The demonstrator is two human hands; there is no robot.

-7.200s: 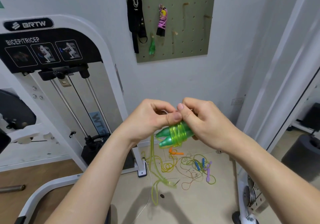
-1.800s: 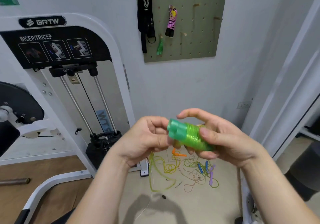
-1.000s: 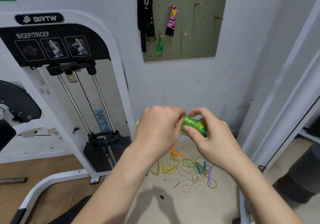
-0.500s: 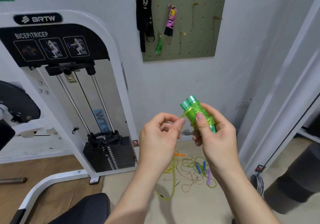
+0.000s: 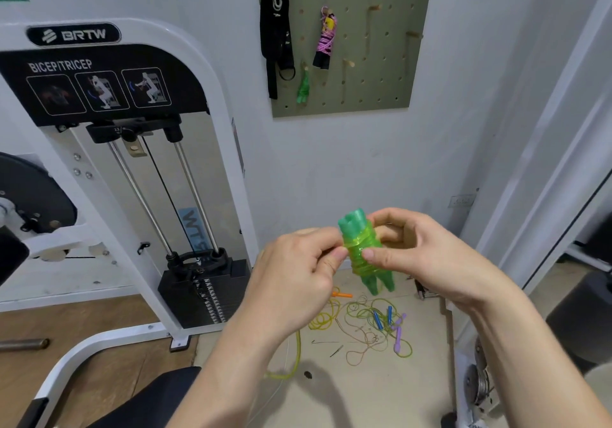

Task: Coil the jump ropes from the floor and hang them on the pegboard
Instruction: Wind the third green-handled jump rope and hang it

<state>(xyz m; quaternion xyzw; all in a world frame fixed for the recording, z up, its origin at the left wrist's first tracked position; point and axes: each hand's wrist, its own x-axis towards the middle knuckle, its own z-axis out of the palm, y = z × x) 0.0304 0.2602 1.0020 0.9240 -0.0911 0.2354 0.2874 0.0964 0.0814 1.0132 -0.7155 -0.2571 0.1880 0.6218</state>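
A green jump rope (image 5: 362, 252) is in front of me: its two green handles lie side by side with translucent green cord wound round them. My right hand (image 5: 417, 255) grips the wound handles. My left hand (image 5: 298, 275) pinches the cord at the left side of the bundle. A loose tail of the cord (image 5: 294, 358) hangs down to the floor. Several tangled ropes (image 5: 371, 321) with blue, purple and orange handles lie on the floor. The olive pegboard (image 5: 381, 63) hangs on the wall above, holding a pink coiled rope (image 5: 326, 40) and a small green one (image 5: 303, 86).
A white bicep/tricep machine (image 5: 132, 162) with a black weight stack (image 5: 198, 288) stands at the left. Black straps (image 5: 276, 30) hang at the pegboard's left edge. A black seat pad (image 5: 139, 404) is at the bottom. A white frame with weight plates (image 5: 480, 384) is at the right.
The wound handles have dropped lower and tilted upright in my right hand. My left hand has come in close against the bundle, and the hanging tail has grown shorter.
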